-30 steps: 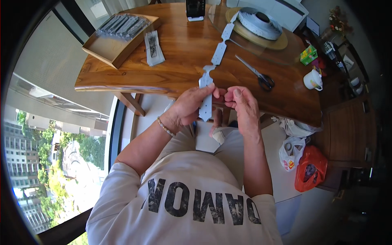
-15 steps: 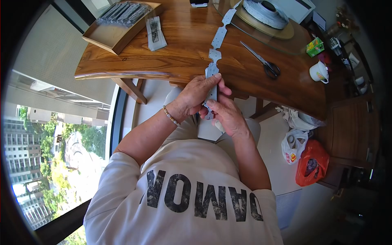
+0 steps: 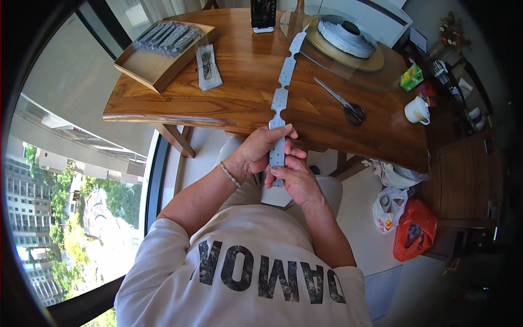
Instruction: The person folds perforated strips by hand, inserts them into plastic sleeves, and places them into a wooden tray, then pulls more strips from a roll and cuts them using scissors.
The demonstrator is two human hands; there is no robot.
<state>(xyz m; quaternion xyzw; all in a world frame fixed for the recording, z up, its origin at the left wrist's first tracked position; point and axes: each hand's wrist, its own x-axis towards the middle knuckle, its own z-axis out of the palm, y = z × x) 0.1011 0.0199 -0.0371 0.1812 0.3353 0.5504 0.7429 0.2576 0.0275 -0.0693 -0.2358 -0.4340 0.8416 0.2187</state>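
A long pale grey-blue strip [image 3: 279,99], notched at intervals and dotted with small dark marks, runs from the far side of the wooden table down to my hands. My left hand [image 3: 260,148] grips it just past the table's near edge, thumb on top. Closer to my body, my right hand [image 3: 297,179] pinches its lower end between thumb and fingers. Between the two hands the strip lies straight; whether several layers are stacked there I cannot tell. Beyond it, a roll of similar pale material [image 3: 344,38] rests on a round board.
Black-handled scissors [image 3: 351,110] lie right of the strip. At the left are a wooden tray [image 3: 158,82] of wrapped packets and a few flat packets [image 3: 208,68]. A phone [image 3: 263,16] stands at the back. A lidded white cup [image 3: 417,111] and green box [image 3: 411,77] sit right.
The view has tilted up, so the table and hands sit lower and more of the phone shows. Fanned layered edges above my left hand no longer show; the strip there looks flatter. Both hands keep their hold.
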